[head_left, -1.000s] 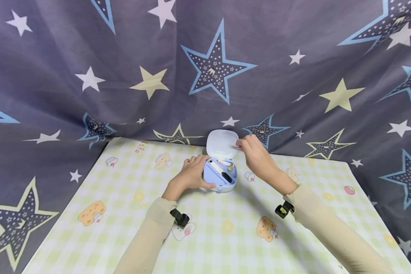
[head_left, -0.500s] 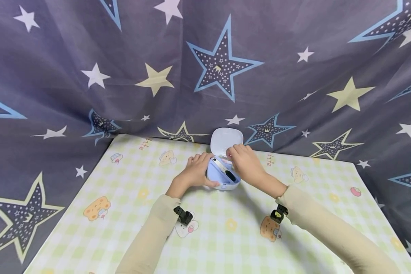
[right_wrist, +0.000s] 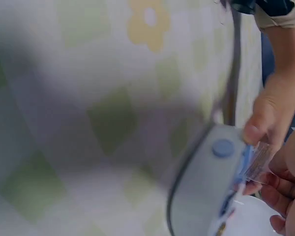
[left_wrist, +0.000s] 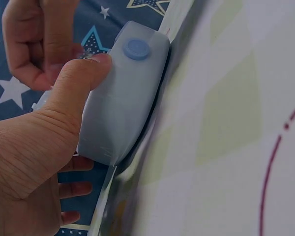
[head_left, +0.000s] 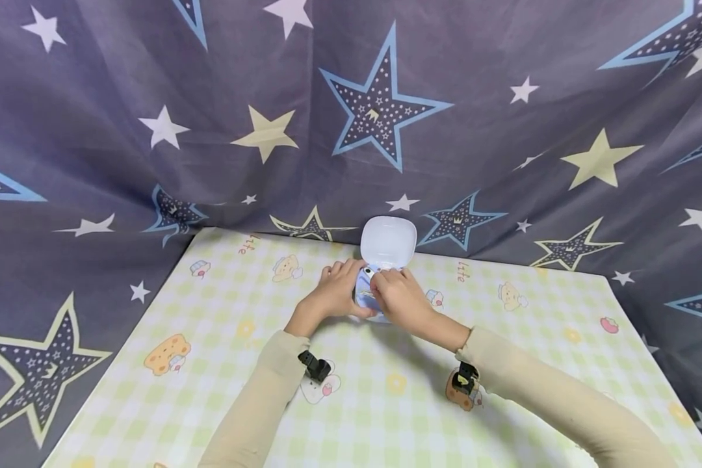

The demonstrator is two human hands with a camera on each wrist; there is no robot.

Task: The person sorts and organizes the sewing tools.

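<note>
A small light-blue case (left_wrist: 123, 98) with a round front button stands at the table's far side, its white lid (head_left: 389, 239) raised. My left hand (head_left: 335, 292) grips the case's left side, thumb over the front wall in the left wrist view. Over the case, my right hand (head_left: 403, 300) pinches a small clear, flat plastic piece (right_wrist: 258, 162) with fine lines on it; its exact kind cannot be made out. A white stick (head_left: 369, 272) lies in a compartment, mostly hidden under the right hand. In the right wrist view, the clear piece overlaps the case's rim.
A pale green checked cloth (head_left: 240, 403) with cartoon prints covers the table. Directly behind the raised lid hangs a dark star-patterned curtain (head_left: 339, 188), which also borders the table on both sides. Each wrist carries a black strapped camera (head_left: 314, 366).
My right hand has come from beside the lid, down and left, to over the case with the clear piece. It now covers most of the white stick. My left hand keeps its grip.
</note>
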